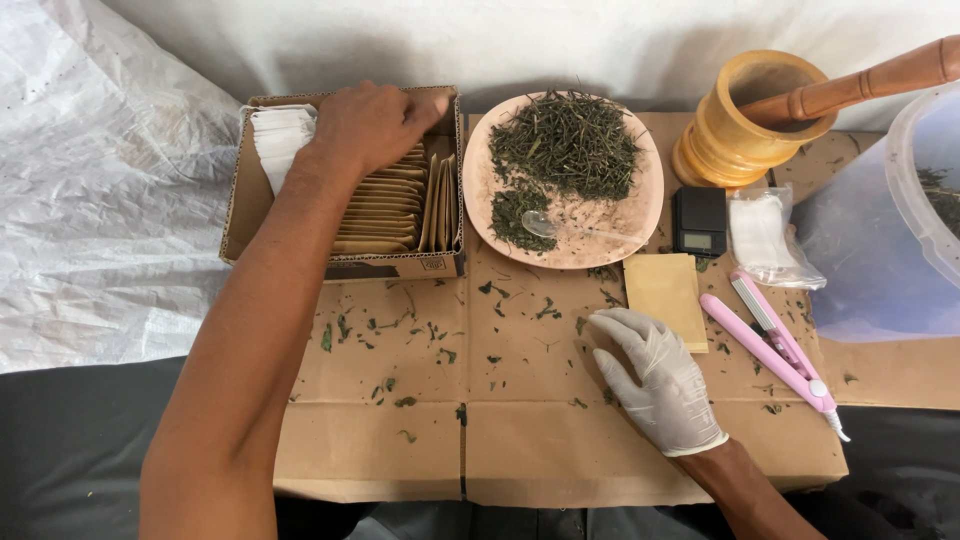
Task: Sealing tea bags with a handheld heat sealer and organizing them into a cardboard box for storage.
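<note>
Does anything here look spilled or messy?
Yes. Bits of dried green leaf lie scattered over the flattened cardboard below the pink plate, between the cardboard box and the gloved right hand.

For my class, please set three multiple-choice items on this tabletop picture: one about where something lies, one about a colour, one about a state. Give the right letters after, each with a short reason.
1. Where does the clear spoon lie?
A. on the pink plate beside the dried herbs
B. inside the wooden mortar
C. in the cardboard box

2. What colour is the small sealing tool at the right?
A. green
B. pink
C. black

3. What is the left hand doing?
A. lying flat on the cardboard sheet
B. gripping the pestle
C. reaching into the box among the brown paper pouches

Answers:
1 A: the spoon rests on the plate at the edge of the herb pile.
2 B: its body is pink with a white tip.
3 C: its fingers are at the pouches, while the gloved right hand lies flat on the sheet.
</note>
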